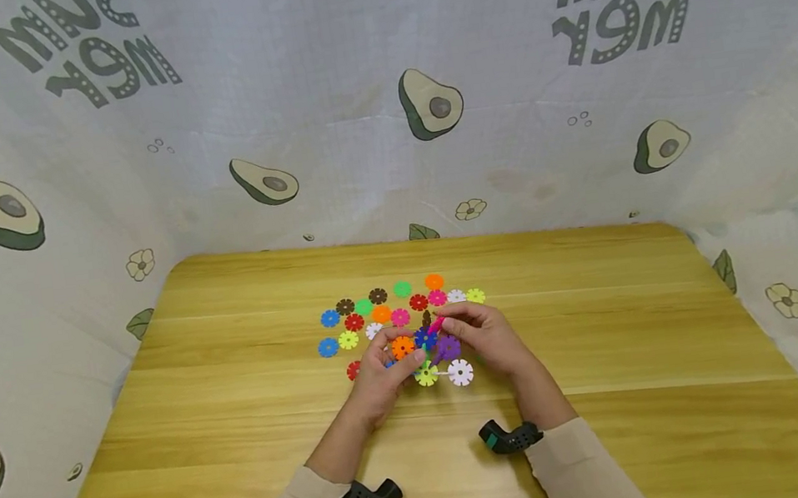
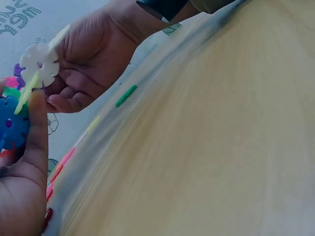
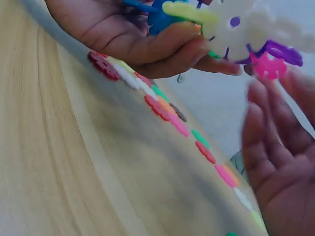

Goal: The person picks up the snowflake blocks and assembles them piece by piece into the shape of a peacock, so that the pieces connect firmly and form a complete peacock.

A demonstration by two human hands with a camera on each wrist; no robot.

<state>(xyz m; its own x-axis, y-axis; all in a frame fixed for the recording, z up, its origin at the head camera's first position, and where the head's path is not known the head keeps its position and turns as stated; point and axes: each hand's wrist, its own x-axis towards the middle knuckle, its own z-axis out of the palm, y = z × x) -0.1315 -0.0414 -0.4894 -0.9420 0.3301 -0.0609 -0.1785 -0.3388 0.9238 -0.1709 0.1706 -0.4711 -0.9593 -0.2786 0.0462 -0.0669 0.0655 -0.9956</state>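
My left hand [image 1: 379, 382] grips a cluster of slotted plastic snowflake discs, with an orange disc [image 1: 402, 347] near its fingers. Also in the cluster are a dark blue disc [image 1: 423, 337], a purple disc [image 1: 449, 347], a yellow-green disc [image 1: 426, 375] and a white disc [image 1: 461, 372] sticking out at the near side. My right hand [image 1: 492, 338] pinches a pink disc [image 3: 269, 66] between thumb and fingers at the cluster's right side. From the left wrist, a blue disc [image 2: 12, 123] shows beside the left thumb. Both hands are raised over the wooden table.
Several loose discs lie flat on the table [image 1: 647, 351] beyond the hands, among them a blue disc [image 1: 328, 347], a green disc [image 1: 403, 289] and a yellow disc [image 1: 476, 296]. A printed cloth [image 1: 331, 81] hangs behind the table's far edge. Black bands circle both wrists.
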